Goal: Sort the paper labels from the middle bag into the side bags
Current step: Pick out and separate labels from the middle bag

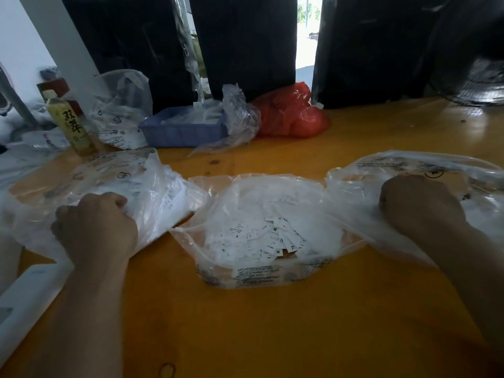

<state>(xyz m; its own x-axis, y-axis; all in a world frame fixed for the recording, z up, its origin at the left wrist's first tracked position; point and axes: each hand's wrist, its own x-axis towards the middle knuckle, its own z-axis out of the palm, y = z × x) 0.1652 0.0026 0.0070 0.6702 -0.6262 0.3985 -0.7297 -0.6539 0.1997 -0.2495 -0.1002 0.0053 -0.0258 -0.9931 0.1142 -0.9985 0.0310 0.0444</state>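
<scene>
Three clear plastic bags lie in a row on the yellow table. The middle bag (261, 274) is open and holds several small white paper labels (272, 238) printed S, M and XL. My left hand (95, 227) is inside the left bag (152, 170), its fingers curled down onto the white labels (163, 197) piled there. My right hand (420, 203) is inside the right bag (409, 162), shown from the back as a fist. Its fingers and whatever they hold are hidden.
At the back stand a blue tray (182, 130) of white pieces, a red plastic bag (291, 113), more clear bags (120, 105) and a green drink bottle (69, 122). A white sheet (24, 301) lies at the left front edge. Black curtains hang behind the table (272, 336).
</scene>
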